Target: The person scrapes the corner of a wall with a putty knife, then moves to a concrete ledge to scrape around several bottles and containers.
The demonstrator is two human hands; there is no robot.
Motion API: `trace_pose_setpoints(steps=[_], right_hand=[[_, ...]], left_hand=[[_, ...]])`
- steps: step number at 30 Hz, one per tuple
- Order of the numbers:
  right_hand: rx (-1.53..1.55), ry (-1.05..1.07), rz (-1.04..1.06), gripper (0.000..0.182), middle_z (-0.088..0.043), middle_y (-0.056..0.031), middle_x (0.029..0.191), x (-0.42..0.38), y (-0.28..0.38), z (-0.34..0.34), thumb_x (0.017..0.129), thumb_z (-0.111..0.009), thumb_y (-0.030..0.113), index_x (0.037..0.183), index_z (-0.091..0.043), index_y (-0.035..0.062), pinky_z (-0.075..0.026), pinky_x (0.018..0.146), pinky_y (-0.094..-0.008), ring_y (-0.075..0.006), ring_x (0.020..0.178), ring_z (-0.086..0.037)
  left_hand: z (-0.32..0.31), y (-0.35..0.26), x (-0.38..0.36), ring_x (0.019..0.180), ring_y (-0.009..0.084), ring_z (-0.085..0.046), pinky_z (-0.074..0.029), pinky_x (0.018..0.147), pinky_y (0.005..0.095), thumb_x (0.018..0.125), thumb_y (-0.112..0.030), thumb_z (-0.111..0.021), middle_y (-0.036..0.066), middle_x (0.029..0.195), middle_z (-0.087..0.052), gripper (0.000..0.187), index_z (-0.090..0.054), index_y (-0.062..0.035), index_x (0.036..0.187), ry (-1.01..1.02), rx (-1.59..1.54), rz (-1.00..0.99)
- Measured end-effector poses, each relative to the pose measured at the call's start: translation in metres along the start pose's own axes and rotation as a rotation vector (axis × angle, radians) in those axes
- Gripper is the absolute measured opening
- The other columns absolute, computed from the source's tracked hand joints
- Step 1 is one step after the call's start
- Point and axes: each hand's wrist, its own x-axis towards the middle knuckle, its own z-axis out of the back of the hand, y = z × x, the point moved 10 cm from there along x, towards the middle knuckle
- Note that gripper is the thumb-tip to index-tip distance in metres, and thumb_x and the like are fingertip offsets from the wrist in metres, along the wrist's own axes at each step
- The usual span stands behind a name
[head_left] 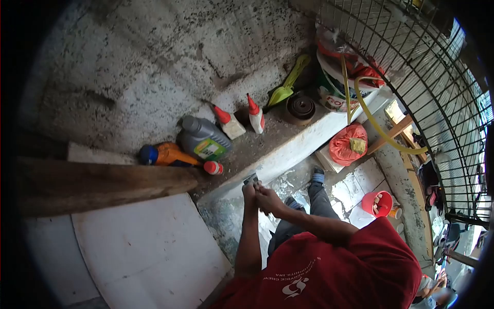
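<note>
A small grey piece (251, 179) is pinched in the left hand (248, 192), protruding toward the ledge (270, 146); its long axis cannot be told. The right hand (269, 201) is held against the left, its closure hidden. On the ledge, 2 red-tipped bottles (256, 119) and a jug (205, 139) are stood.

On the ledge (253, 147), two red-tipped white bottles (256, 118) sit beside a grey jug (205, 138).

Appears to be a small makeshift workshop. Evidence: masonry ledge (271, 138) bearing grey plastic jug (205, 140) and red-tipped squeeze bottles (256, 121); stained, pitted wall (144, 82) behind ledge; rough wooden beam (108, 185) at ledge's left end; worn floor (368, 175) below ledge.
</note>
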Motion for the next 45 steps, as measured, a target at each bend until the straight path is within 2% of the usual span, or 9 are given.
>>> trace_pose_setpoints(steps=[5,12,26,35,38,40,41,42,45], right_hand=[[0.108,0.022,-0.081,0.035,-0.047,-0.0074,0.049,0.016,-0.012,0.004,0.087,-0.038,0.030,0.090,-0.051,-0.0017,-0.033,0.028,-0.0252,-0.0137,0.033,-0.044],[0.179,0.045,-0.056,0.021,-0.044,-0.0021,0.053,-0.029,0.042,0.024,0.085,-0.042,0.022,0.087,-0.050,0.0027,-0.029,0.028,-0.0224,-0.0099,0.034,-0.041],[0.476,0.119,-0.107,0.009,-0.045,-0.0004,0.057,-0.001,0.000,0.052,0.081,-0.048,0.017,0.081,-0.048,0.0080,-0.030,0.031,-0.0208,-0.0094,0.041,-0.043],[0.445,0.139,-0.142,0.010,-0.039,0.0028,0.054,0.001,-0.001,0.056,0.083,-0.047,0.017,0.075,-0.046,0.0101,-0.026,0.030,-0.0176,-0.0057,0.038,-0.038],[-0.253,0.031,0.807,0.006,-0.040,0.0021,0.056,-0.013,0.050,0.063,0.082,-0.046,0.010,0.085,-0.048,0.0053,-0.029,0.034,-0.0180,-0.0061,0.041,-0.038],[0.201,0.155,0.064,0.013,-0.043,0.0010,0.059,-0.004,0.023,0.051,0.082,-0.043,0.006,0.092,-0.048,0.0018,-0.031,0.036,-0.0191,-0.0074,0.042,-0.037],[0.234,0.151,0.046,0.012,-0.043,0.0011,0.059,0.007,0.010,0.049,0.082,-0.044,0.011,0.090,-0.049,0.0032,-0.030,0.036,-0.0194,-0.0074,0.042,-0.038],[0.268,0.147,0.028,0.014,-0.043,0.0011,0.059,0.016,0.003,0.045,0.082,-0.046,0.016,0.089,-0.049,0.0046,-0.030,0.035,-0.0197,-0.0074,0.042,-0.039],[0.235,0.039,-0.108,0.017,-0.044,0.0002,0.060,-0.004,0.001,0.045,0.082,-0.047,0.025,0.082,-0.049,0.0087,-0.030,0.033,-0.0216,-0.0076,0.042,-0.042]], left_hand=[[-0.017,0.000,0.004,0.041,0.0126,-0.037,-0.035,0.040,0.0263,0.080,-0.009,-0.039,0.005,0.052,-0.041,0.023,-0.039,-0.0044,0.057,0.042,-0.056,0.005],[-0.057,-0.017,-0.014,0.042,0.0125,-0.039,-0.035,0.040,0.0273,0.076,-0.007,-0.040,0.008,0.055,-0.043,0.019,-0.037,-0.0037,0.057,0.064,-0.079,-0.066],[-0.075,0.003,-0.004,0.041,0.0162,-0.044,-0.041,0.040,0.0309,0.072,-0.001,-0.034,0.009,0.052,-0.045,0.018,-0.041,-0.0010,0.055,-0.024,0.109,-0.018],[-0.077,0.017,0.000,0.039,0.0154,-0.040,-0.039,0.037,0.0308,0.074,0.001,-0.029,0.010,0.052,-0.042,0.014,-0.036,0.0002,0.062,-0.096,-0.125,0.043],[-0.083,-0.009,-0.024,0.041,0.0148,-0.043,-0.037,0.037,0.0300,0.077,-0.004,-0.033,0.009,0.051,-0.044,0.016,-0.039,-0.0005,0.062,-0.097,-0.063,-0.064],[-0.089,-0.020,-0.012,0.043,0.0151,-0.044,-0.036,0.038,0.0300,0.075,-0.005,-0.036,0.008,0.052,-0.046,0.018,-0.042,-0.0007,0.059,0.103,0.201,-0.261],[-0.096,-0.023,-0.012,0.044,0.0153,-0.044,-0.036,0.038,0.0299,0.074,-0.005,-0.037,0.008,0.053,-0.046,0.019,-0.042,-0.0010,0.057,0.273,0.438,-0.440],[-0.081,0.007,0.009,0.045,0.0153,-0.044,-0.035,0.039,0.0298,0.072,-0.004,-0.040,0.008,0.055,-0.047,0.019,-0.042,-0.0024,0.053,0.259,0.016,-0.059],[-0.067,0.011,0.006,0.044,0.0146,-0.043,-0.034,0.040,0.0285,0.072,-0.003,-0.040,0.007,0.056,-0.047,0.020,-0.042,-0.0040,0.052,0.097,-0.099,-0.045]])
